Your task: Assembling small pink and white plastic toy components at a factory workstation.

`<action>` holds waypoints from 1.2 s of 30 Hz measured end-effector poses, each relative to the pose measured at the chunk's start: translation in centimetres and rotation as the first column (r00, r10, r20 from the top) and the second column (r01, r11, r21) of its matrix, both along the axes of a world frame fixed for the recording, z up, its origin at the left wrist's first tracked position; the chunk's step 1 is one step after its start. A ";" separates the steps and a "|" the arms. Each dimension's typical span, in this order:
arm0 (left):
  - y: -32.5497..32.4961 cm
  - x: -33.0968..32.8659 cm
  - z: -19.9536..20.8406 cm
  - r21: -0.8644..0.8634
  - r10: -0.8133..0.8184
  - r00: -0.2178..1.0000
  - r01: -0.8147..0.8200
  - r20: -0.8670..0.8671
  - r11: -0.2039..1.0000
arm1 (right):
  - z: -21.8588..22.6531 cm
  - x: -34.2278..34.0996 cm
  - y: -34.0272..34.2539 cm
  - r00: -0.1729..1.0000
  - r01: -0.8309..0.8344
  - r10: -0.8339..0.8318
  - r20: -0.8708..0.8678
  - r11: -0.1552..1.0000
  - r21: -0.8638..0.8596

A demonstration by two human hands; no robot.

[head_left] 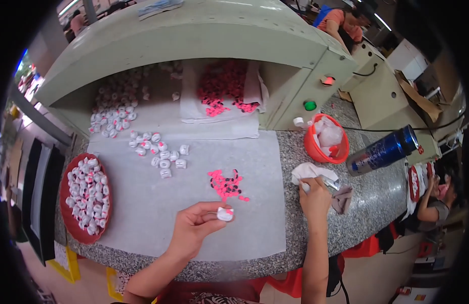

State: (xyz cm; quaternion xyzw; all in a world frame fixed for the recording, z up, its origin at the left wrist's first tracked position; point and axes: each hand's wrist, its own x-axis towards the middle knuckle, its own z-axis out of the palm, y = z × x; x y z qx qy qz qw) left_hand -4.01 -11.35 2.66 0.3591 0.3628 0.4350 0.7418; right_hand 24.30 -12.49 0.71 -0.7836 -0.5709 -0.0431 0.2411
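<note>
Granite bench, white paper sheet, small parts sorting.
Far left: one red tray (67, 213), white pieces heaped, uncountable. Centre-low: left hand (194, 228) pinches one white piece (225, 214), long axis roughly level, pink bow toward upper right. Right: right hand (314, 198) closed around a thin tool (329, 182), tip pointing right; one red bowl (315, 147) above.
</note>
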 end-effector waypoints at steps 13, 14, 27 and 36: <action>-0.7 5.1 -0.3 -0.025 -0.140 0.990 0.140 -0.001 0.990 | 4.4 -8.3 -3.9 0.672 -0.309 0.479 -0.565 0.874 0.374; -0.6 5.6 -0.3 -0.007 -0.172 0.985 0.172 0.023 0.985 | 4.3 -8.1 -3.8 0.701 -0.291 0.465 -0.540 0.878 0.379; 0.5 0.1 0.0 0.329 0.130 0.932 -0.012 -0.339 0.944 | 3.8 0.1 -4.0 0.861 0.122 0.134 -0.490 0.882 0.455; -0.5 -2.5 -1.3 0.430 0.153 0.892 0.050 -0.425 0.901 | 0.4 -10.2 2.0 0.873 -0.357 0.223 -0.433 0.898 -0.257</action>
